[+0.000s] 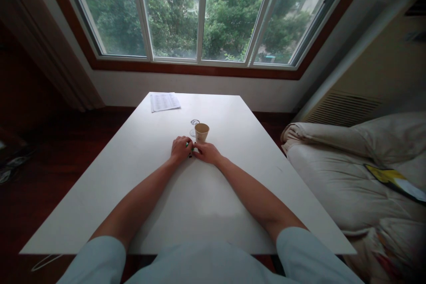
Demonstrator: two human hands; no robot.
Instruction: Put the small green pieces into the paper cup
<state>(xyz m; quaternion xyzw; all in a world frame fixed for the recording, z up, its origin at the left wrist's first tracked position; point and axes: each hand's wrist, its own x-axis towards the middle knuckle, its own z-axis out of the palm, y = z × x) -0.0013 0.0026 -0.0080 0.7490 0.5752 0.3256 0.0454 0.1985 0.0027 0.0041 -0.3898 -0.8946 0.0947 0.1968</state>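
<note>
Both my hands meet near the middle of the white table (140,195). My left hand (180,148) is curled into a loose fist around a small green and black object (190,147), too small to name. My right hand (208,152) pinches the same object from the right, fingers pressed together. Just beyond my fingertips stands a brown paper cup (201,132), upright and untouched. A clear plastic lid or ring (194,123) lies right behind the cup.
A printed sheet of paper (164,101) lies at the table's far left corner. A bed with a pale quilt (353,164) and a yellow booklet (394,179) stands to the right. A wide window (199,13) faces the table's far end.
</note>
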